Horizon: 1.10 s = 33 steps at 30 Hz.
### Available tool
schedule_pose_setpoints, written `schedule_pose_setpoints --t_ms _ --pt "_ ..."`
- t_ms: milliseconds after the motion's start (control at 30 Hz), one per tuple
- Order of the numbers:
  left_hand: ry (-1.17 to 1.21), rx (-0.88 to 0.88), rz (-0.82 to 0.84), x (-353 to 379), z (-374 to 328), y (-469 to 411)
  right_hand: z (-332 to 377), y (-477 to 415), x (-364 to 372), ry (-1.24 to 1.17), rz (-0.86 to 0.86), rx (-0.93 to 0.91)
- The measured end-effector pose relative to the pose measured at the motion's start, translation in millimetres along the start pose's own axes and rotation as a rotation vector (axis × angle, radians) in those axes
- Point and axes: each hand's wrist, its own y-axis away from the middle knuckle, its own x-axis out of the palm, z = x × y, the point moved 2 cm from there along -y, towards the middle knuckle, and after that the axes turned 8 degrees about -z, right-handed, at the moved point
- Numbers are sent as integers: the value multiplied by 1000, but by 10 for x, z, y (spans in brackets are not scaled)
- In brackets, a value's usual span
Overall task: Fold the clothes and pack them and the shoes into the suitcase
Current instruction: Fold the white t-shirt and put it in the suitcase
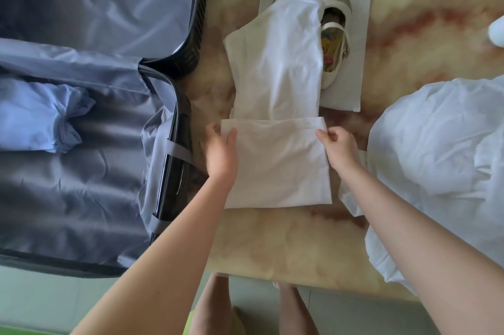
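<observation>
A bench point(286, 247) with a beige top veined in reddish brown fills the middle. A flat white bag point(343, 94) with a crinkled clear panel lies at its far side. Pale grey floor tiles point(49, 299) show below the near edge.

One open suitcase point(81, 184) at the left edge of the surface point(286, 247), one rolled blue garment point(41, 116) inside it. One white garment point(275, 75) at the middle, one white cloth heap point(436, 157) at the right edge. Near the far edge, one white bag point(341, 97) bearing one plain shoe point(334, 34), perhaps a second half-hidden.
</observation>
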Motion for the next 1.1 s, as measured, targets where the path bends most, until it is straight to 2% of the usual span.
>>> schedule_pose_setpoints --t_ms 100,233,300,367,400,467,567,633,767,933,1100 --pt "-62 -3 53 58 104 -81 -60 28 31 -12 -23 25" --pt "-100 62 -14 6 202 -26 -110 190 -18 30 -99 -112" --pt "-111 61 47 11 296 138 -193 375 -36 28 -104 -148" --pt "-107 47 75 -17 420 389 -334 641 -59 96 -100 -279" --pt "-124 107 54 -55 481 522 -432 769 -71 159 -105 -382" --pt "-196 390 27 -138 613 738 -647 967 -88 289 -23 -558" --pt "-306 729 220 -165 844 829 -885 1065 -120 483 165 -721" --pt "-396 812 292 -148 950 753 -945 1000 -156 534 145 -774" --pt "-427 839 271 -149 990 592 -901 804 -208 546 46 -859" --pt "-409 911 221 -198 1028 520 -956 703 -274 569 93 -978" --pt "-334 859 182 -193 1081 506 -974 708 -303 576 77 -995"
